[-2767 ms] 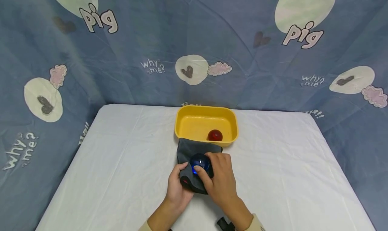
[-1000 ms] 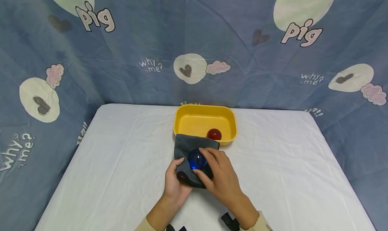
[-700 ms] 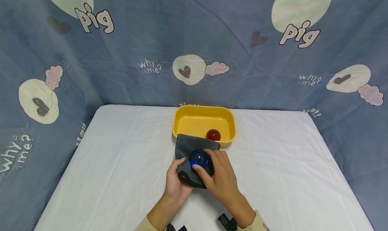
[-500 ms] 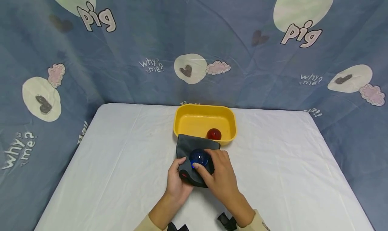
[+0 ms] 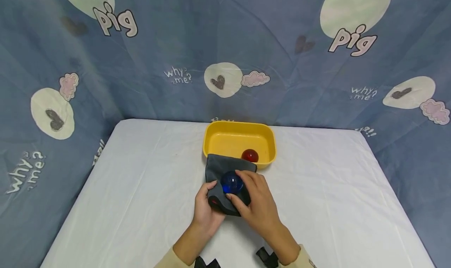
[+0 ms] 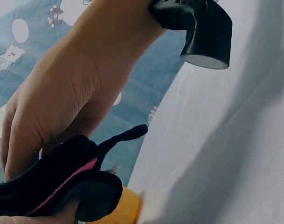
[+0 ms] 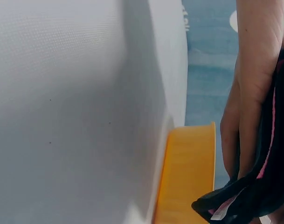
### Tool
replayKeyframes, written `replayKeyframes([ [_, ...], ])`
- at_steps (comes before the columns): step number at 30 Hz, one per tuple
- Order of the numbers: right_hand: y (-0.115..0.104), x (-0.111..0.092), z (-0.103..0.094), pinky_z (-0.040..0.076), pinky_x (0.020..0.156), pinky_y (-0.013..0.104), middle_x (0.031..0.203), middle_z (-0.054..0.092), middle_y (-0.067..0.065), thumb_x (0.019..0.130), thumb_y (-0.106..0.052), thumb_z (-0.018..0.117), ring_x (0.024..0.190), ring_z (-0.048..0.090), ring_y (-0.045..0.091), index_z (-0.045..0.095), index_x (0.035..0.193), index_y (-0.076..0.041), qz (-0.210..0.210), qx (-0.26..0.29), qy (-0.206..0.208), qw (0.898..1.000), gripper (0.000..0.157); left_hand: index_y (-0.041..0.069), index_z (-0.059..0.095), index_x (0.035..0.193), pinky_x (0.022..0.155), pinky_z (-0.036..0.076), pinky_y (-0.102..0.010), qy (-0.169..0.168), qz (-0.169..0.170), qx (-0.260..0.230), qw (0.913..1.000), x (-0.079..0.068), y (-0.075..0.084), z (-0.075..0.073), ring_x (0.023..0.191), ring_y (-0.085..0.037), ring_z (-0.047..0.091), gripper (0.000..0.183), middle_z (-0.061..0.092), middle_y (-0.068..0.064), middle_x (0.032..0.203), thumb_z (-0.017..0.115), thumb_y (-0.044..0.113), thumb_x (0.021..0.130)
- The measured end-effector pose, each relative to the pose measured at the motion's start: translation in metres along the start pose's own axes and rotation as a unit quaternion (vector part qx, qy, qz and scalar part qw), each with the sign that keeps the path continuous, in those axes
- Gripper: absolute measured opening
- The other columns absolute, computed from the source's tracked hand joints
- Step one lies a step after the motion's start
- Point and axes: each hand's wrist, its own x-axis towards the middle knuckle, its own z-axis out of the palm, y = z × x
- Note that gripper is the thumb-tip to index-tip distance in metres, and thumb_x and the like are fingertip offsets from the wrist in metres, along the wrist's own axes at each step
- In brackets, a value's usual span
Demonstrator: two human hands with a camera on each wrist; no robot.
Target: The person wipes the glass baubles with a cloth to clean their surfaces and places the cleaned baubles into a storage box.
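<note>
A shiny, see-through blue ball (image 5: 231, 182) rests on a dark grey cloth (image 5: 225, 164) in the head view. My left hand (image 5: 208, 213) grips the cloth from the left, thumb on top and the other fingers hidden underneath. My right hand (image 5: 258, 205) holds the ball, its index finger at the upper right and its thumb at the lower edge. In the left wrist view the cloth (image 6: 95, 196) shows folded layers and a pink strip along its edge. The cloth (image 7: 267, 186) covers part of the fingers in the right wrist view.
Just beyond the cloth stands a yellow bin (image 5: 225, 144), and a red ball (image 5: 249, 155) lies inside at its near right. White fabric (image 5: 334, 197) covers the table. A patterned blue curtain (image 5: 169, 99) encloses the back and sides. Black wrist devices (image 5: 267, 257) sit near both sleeves.
My right thumb has shifted from over the front of the blue ball to its lower edge, and the index finger reaches higher on it. Cloth and ball are slightly farther forward than at first.
</note>
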Motion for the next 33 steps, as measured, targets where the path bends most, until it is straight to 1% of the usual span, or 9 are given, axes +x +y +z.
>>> replayKeyframes([
  [4,-0.0011,-0.0006,0.0022,0.049,0.097,0.041,0.127,0.065,0.009,0.087,-0.029,0.087,0.112,0.054,0.024,0.062,0.135,-0.004,0.014,0.000,0.014,1.000,0.059,0.007,0.007,0.163,0.118,0.034,-0.037,-0.007,0.001,-0.003,1.0000,-0.0022,-0.0007,-0.0005,0.150,-0.028,0.027,0.063,0.019,-0.015,0.165,0.025,0.027,0.106],
  [9,-0.0027,-0.0011,0.0050,0.050,0.094,0.041,0.119,0.069,0.007,0.088,-0.036,0.085,0.107,0.054,0.022,0.067,0.125,-0.004,0.049,0.013,0.028,0.998,0.053,0.005,0.011,0.162,0.117,0.036,-0.036,0.002,0.000,0.001,1.0000,-0.0032,-0.0014,-0.0010,0.148,-0.027,0.032,0.063,0.024,-0.016,0.163,0.026,0.028,0.105],
  [11,-0.0030,-0.0016,0.0052,0.049,0.094,0.040,0.117,0.068,0.005,0.087,-0.038,0.085,0.108,0.053,0.020,0.069,0.122,-0.005,0.069,0.023,0.029,0.997,0.050,0.003,0.012,0.161,0.116,0.037,-0.035,0.006,-0.003,0.004,1.0000,-0.0029,-0.0020,-0.0012,0.146,-0.027,0.033,0.062,0.025,-0.016,0.162,0.025,0.028,0.105],
  [14,-0.0021,-0.0023,0.0050,0.048,0.099,0.041,0.121,0.065,0.003,0.084,-0.035,0.089,0.114,0.053,0.019,0.069,0.120,-0.006,0.083,0.042,0.031,0.995,0.049,0.004,0.010,0.161,0.117,0.036,-0.036,0.003,-0.005,0.005,1.0000,-0.0022,-0.0025,-0.0014,0.147,-0.027,0.032,0.063,0.023,-0.017,0.162,0.025,0.027,0.105],
  [17,-0.0005,-0.0041,0.0049,0.045,0.104,0.043,0.131,0.060,0.005,0.082,-0.031,0.091,0.121,0.051,0.022,0.065,0.130,-0.004,0.066,0.053,0.028,0.996,0.061,0.005,0.009,0.162,0.118,0.034,-0.037,-0.002,0.000,0.006,1.0000,-0.0007,-0.0017,-0.0002,0.148,-0.028,0.030,0.063,0.021,-0.016,0.163,0.025,0.028,0.105],
  [21,0.0014,-0.0054,0.0048,0.043,0.105,0.045,0.141,0.057,0.008,0.083,-0.024,0.090,0.123,0.052,0.027,0.053,0.149,-0.006,0.014,0.046,0.023,0.999,0.077,0.005,0.010,0.161,0.117,0.034,-0.037,0.000,0.007,0.008,0.9999,0.0005,-0.0003,0.0023,0.145,-0.027,0.033,0.062,0.024,-0.015,0.162,0.025,0.027,0.105],
  [25,0.0021,-0.0046,0.0043,0.044,0.103,0.044,0.140,0.059,0.007,0.086,-0.022,0.087,0.119,0.054,0.027,0.056,0.148,-0.011,-0.014,0.026,0.024,0.999,0.070,0.005,0.010,0.161,0.115,0.035,-0.037,0.001,0.003,0.005,1.0000,0.0002,0.0000,0.0032,0.143,-0.025,0.034,0.062,0.025,-0.015,0.160,0.024,0.027,0.105],
  [28,0.0016,-0.0035,0.0039,0.045,0.100,0.042,0.136,0.061,0.006,0.088,-0.026,0.086,0.116,0.054,0.025,0.060,0.143,-0.010,-0.011,0.014,0.027,0.999,0.062,0.005,0.009,0.162,0.116,0.035,-0.037,-0.003,-0.003,0.003,1.0000,0.0003,-0.0001,0.0027,0.145,-0.026,0.031,0.063,0.022,-0.015,0.161,0.025,0.028,0.105],
  [33,0.0018,-0.0015,0.0056,0.047,0.093,0.039,0.123,0.067,0.007,0.094,-0.040,0.079,0.106,0.053,0.024,0.064,0.132,-0.005,0.003,0.006,0.041,0.999,0.054,0.005,0.009,0.162,0.117,0.036,-0.036,-0.005,-0.008,0.009,0.9999,-0.0003,-0.0008,0.0011,0.148,-0.028,0.031,0.064,0.022,-0.016,0.164,0.025,0.028,0.105],
])
